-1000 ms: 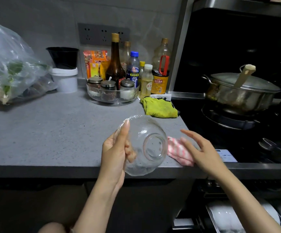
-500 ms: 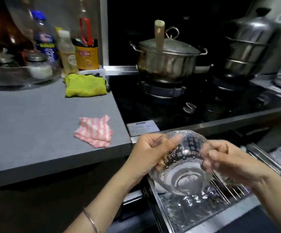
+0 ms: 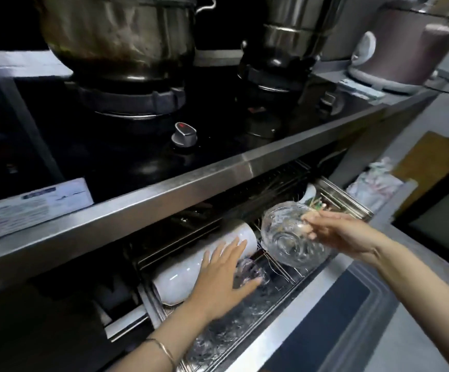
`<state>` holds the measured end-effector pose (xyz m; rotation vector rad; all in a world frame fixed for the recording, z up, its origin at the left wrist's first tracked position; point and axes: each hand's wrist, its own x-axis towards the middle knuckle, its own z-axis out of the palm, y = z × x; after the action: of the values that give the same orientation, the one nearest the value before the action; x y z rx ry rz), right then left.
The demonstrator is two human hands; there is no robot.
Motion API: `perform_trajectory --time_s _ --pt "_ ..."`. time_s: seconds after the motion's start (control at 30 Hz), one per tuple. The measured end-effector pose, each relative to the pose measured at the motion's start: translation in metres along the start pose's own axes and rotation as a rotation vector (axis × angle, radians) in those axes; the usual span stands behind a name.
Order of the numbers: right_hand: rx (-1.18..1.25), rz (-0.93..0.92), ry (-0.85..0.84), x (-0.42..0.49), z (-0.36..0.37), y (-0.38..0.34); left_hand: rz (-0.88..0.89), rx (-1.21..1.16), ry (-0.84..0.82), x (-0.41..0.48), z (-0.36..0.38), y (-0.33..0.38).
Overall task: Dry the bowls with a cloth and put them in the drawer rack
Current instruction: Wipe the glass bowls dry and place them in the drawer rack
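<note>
Below the stove (image 3: pixel 116 162), the drawer rack (image 3: pixel 282 269) is open. Right hand (image 3: pixel 336 232) pinches the glass bowl (image 3: pixel 287 237) at three o'clock; left hand (image 3: pixel 220 277), fingers flat, braces white bowls (image 3: pixel 188 267). Best seated gently between wires.

One head-worn view looks forward and steeply down from close above the left hand (image 3: pixel 219 277) and right hand (image 3: pixel 336 232). The open steel wire drawer rack (image 3: pixel 282 269) lies just beneath them, with the black glass stove top (image 3: pixel 110 157) beyond, slanting across the frame.
</note>
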<state>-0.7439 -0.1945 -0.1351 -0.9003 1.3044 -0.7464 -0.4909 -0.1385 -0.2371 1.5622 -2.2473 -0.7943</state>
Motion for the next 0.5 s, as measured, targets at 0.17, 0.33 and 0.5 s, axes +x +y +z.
perform_trajectory --time_s 0.17,0.33,0.5 --pt "-0.187 0.22 0.139 0.067 -0.015 0.026 -0.004 0.209 -0.086 0.024 0.041 -0.02" --pt "-0.289 0.392 0.049 0.104 -0.016 0.041 -0.039 0.299 -0.138 0.028 0.071 -0.036" --pt "-0.448 0.563 0.001 0.136 -0.012 0.057 -0.053 0.306 -0.142 0.026 0.081 -0.041"
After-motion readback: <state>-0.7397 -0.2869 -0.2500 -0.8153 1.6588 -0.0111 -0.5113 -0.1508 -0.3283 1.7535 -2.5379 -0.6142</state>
